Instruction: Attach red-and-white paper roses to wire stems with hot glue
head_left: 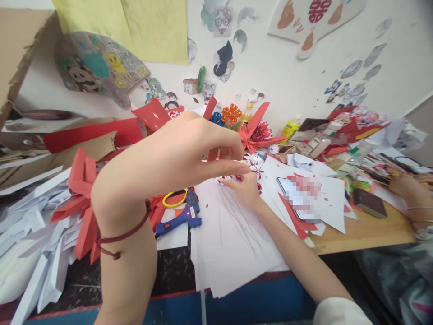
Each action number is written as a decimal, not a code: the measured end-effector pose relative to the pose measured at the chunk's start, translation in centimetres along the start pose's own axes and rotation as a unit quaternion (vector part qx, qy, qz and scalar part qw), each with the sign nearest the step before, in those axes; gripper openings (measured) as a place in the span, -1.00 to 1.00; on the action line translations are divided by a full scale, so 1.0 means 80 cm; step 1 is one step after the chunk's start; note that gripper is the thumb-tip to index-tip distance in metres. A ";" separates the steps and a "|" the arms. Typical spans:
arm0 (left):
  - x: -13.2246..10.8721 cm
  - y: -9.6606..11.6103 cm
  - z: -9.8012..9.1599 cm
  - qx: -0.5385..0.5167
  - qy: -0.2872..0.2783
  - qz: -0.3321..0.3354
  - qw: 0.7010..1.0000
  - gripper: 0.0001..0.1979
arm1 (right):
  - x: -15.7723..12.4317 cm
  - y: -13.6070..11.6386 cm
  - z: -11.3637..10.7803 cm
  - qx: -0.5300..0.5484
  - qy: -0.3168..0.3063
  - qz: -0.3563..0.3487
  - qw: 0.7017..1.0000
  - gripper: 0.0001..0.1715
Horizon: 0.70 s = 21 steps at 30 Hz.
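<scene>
My left hand [199, 149] arches across the foreground, a dark red cord round its wrist. Its thumb and forefinger curl into a pinch; what lies between the tips, if anything, I cannot make out. Beyond it, low over white paper sheets [216, 253], my right hand [248, 189] has its thumb and fingers around a small red-and-white folded paper flower [233, 178], partly hidden by my left thumb. Similar paper flowers [256, 167] cluster just behind. Thin wires [238, 216] lie loose on the sheets. Left of them rests a blue glue gun [179, 219] with a lit light.
White folded strips [34, 225] and red paper pieces [84, 189] pile at the left. A phone [297, 198] lies on paper at the right. Bottles [291, 128] and a large red paper flower [252, 137] stand along the wall. Another person's hand [406, 189] is at the far right.
</scene>
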State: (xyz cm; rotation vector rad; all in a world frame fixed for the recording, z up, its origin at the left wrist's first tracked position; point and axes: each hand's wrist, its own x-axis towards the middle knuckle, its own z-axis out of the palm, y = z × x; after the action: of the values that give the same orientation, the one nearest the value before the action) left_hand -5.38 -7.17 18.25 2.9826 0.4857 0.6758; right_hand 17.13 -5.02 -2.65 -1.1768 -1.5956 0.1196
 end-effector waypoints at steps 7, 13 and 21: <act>-0.003 -0.003 0.002 0.001 0.011 0.003 1.000 -0.71 | 0.000 -0.003 -0.002 0.008 -0.002 0.006 1.000 -0.49; -0.002 0.002 -0.001 0.010 0.015 0.015 1.000 -0.72 | 0.001 -0.006 -0.002 0.014 0.002 -0.006 1.000 -0.51; -0.001 0.002 -0.001 0.016 0.017 0.024 0.999 -0.72 | 0.001 -0.004 -0.002 0.002 0.004 0.000 1.000 -0.50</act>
State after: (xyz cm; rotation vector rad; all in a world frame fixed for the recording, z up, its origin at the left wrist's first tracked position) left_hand -5.48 -7.34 18.30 3.0265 0.4332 0.7295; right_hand 17.08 -5.20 -2.36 -1.1723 -1.5876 0.1183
